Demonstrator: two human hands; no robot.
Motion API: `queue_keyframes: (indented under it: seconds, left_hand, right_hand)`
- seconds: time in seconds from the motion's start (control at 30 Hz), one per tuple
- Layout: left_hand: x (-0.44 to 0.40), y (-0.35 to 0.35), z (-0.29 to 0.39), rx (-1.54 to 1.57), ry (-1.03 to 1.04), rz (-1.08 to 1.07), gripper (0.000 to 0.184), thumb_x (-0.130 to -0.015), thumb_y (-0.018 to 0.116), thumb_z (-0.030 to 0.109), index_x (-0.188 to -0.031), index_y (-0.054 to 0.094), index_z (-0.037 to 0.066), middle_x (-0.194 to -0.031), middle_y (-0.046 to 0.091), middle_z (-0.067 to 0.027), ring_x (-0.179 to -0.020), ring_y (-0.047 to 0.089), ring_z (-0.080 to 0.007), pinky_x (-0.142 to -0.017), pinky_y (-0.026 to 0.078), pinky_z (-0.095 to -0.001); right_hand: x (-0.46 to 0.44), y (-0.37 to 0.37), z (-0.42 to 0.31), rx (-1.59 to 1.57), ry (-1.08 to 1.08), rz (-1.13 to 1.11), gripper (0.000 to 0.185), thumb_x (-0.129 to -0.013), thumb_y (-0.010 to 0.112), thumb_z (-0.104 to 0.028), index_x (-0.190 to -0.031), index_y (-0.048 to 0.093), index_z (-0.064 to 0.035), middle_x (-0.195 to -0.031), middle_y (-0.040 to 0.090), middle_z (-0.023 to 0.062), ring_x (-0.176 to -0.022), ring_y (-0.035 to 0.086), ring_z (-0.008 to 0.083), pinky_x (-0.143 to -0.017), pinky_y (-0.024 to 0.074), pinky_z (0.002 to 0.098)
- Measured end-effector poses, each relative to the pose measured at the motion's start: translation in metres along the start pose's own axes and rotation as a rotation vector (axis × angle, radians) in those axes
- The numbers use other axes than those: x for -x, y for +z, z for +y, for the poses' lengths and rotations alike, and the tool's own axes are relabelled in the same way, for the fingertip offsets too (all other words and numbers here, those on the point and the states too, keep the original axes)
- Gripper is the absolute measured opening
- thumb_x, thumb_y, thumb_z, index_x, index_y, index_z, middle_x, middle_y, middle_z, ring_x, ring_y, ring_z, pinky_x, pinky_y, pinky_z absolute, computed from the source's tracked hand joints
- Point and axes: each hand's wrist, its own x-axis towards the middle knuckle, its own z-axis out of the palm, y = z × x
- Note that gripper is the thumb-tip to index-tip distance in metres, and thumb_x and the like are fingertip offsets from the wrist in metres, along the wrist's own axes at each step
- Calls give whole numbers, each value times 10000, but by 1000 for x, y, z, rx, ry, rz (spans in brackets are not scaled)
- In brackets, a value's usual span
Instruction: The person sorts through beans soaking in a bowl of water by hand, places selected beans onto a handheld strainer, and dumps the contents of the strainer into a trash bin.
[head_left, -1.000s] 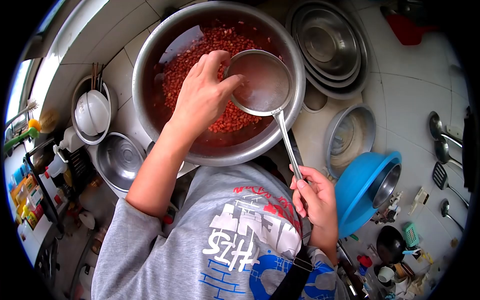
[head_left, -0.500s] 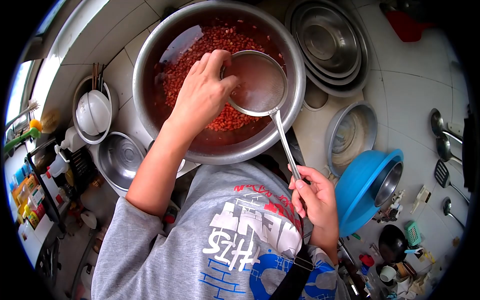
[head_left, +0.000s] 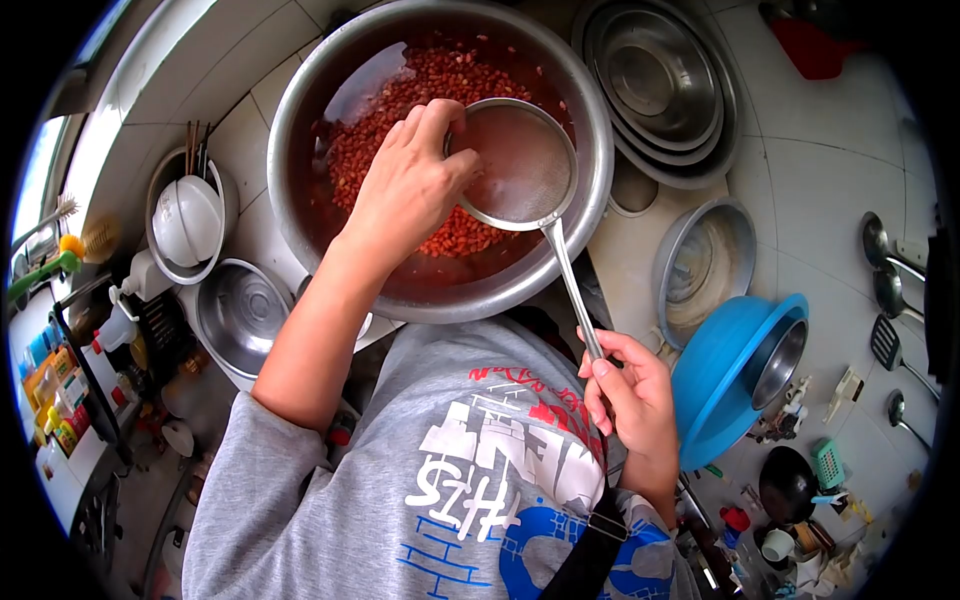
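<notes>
A round fine-mesh strainer (head_left: 525, 165) is held over a wide metal basin (head_left: 590, 140) of reddish water and red beans (head_left: 455, 80). Cloudy pinkish liquid shows in the strainer's mesh. My right hand (head_left: 630, 385) is closed around the end of its long metal handle (head_left: 572, 285), outside the basin and near my shirt. My left hand (head_left: 415, 180) is at the strainer's left rim, thumb over the inside and fingers curled about the edge. Some of its fingertips are hidden.
Nested metal bowls (head_left: 655, 80) stand at the upper right. Below them are a metal basin (head_left: 705, 265) and a tilted blue basin (head_left: 705, 390) with a bowl inside. Left are a pot holding a white bowl (head_left: 187, 222) and a metal bowl (head_left: 240, 315). Utensils (head_left: 885, 345) hang right.
</notes>
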Motion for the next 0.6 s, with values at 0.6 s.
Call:
queue_keyframes:
  seconds: [0.6]
  left_hand:
    - [15,-5,5,144,-90,90,161,-820,757,64,-970,699,65,-1178,512,-155,-1100,579,-360,-932,507,-440]
  right_hand:
    - [6,1,11,-12,-11,0,313,-1029,525,-21,-1330,551,61,-959,616,102,-539,547,77,-405,405,209]
